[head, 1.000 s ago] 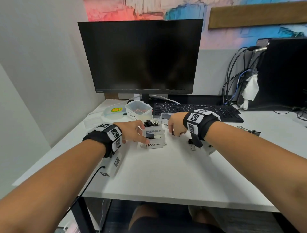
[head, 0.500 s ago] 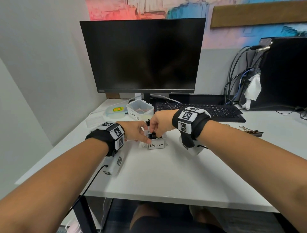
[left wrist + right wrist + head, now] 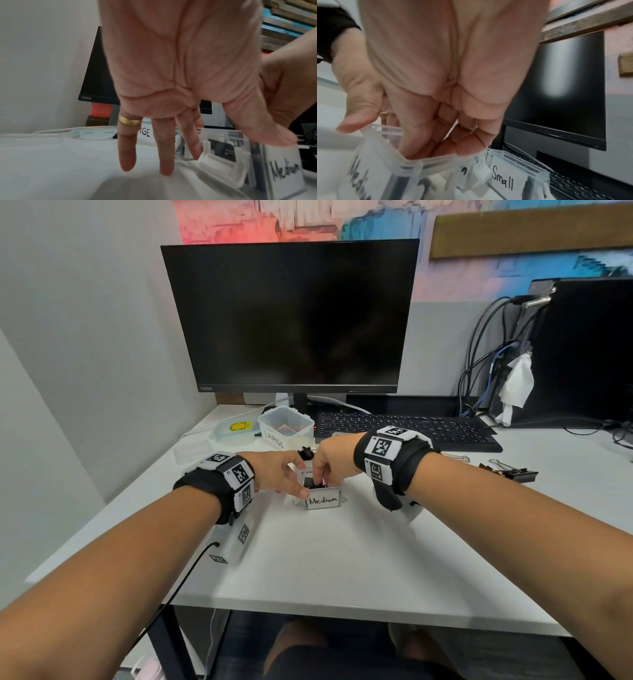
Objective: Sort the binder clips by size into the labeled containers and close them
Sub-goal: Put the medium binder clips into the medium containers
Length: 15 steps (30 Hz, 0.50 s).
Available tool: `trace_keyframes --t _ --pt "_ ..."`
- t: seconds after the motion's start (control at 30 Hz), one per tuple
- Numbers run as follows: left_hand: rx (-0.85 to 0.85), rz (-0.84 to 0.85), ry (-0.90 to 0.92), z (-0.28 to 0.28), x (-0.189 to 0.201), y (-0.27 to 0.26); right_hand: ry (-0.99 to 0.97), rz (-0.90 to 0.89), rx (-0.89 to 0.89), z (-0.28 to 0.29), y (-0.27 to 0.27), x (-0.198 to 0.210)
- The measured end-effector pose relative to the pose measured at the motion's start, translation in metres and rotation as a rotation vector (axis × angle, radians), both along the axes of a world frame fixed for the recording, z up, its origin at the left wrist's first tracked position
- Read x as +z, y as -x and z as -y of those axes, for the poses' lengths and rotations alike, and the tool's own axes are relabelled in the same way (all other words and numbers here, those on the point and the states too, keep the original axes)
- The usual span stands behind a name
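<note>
The clear Medium container (image 3: 322, 500) (image 3: 283, 173) (image 3: 368, 175) stands open at the desk's middle with black binder clips (image 3: 312, 483) inside, some poking up at its far end. My left hand (image 3: 294, 479) (image 3: 154, 148) steadies it with straight fingers along the left side and the thumb on the front corner. My right hand (image 3: 325, 470) (image 3: 419, 135) reaches down from above. Its fingertips dip inside the rim onto the clips, and the thumb stands apart, outside the rim. The Small container (image 3: 505, 180) sits just behind. The LARGE container (image 3: 286, 428) is farther back.
Loose binder clips (image 3: 510, 472) lie on the desk to the right. A keyboard (image 3: 407, 429) and a monitor (image 3: 294, 316) stand behind the containers. Lids (image 3: 236, 429) lie at the back left. A cable (image 3: 191, 570) hangs over the desk's front edge.
My right hand moved left from beside the Small container to over the Medium one and lowered its fingers into it. The left hand has stayed on the Medium container.
</note>
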<state>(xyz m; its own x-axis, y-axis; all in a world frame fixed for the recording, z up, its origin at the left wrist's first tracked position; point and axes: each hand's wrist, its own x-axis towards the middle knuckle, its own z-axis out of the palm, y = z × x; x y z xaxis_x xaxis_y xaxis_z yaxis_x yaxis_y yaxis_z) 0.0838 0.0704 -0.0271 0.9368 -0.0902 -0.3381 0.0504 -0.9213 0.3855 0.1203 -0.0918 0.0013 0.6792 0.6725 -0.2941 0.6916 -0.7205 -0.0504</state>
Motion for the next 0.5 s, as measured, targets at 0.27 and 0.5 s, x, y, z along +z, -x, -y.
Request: trace_keyframes --t 0.27,0.5 --pt "-0.019 0.037 -0.069 0.006 -0.003 -0.003 -0.123 -0.015 -0.072 0.018 -0.006 0.008" --pt "-0.037 0.011 -0.165 0.028 -0.001 -0.003 -0.059 0.025 -0.198 0.05 -0.009 0.011"
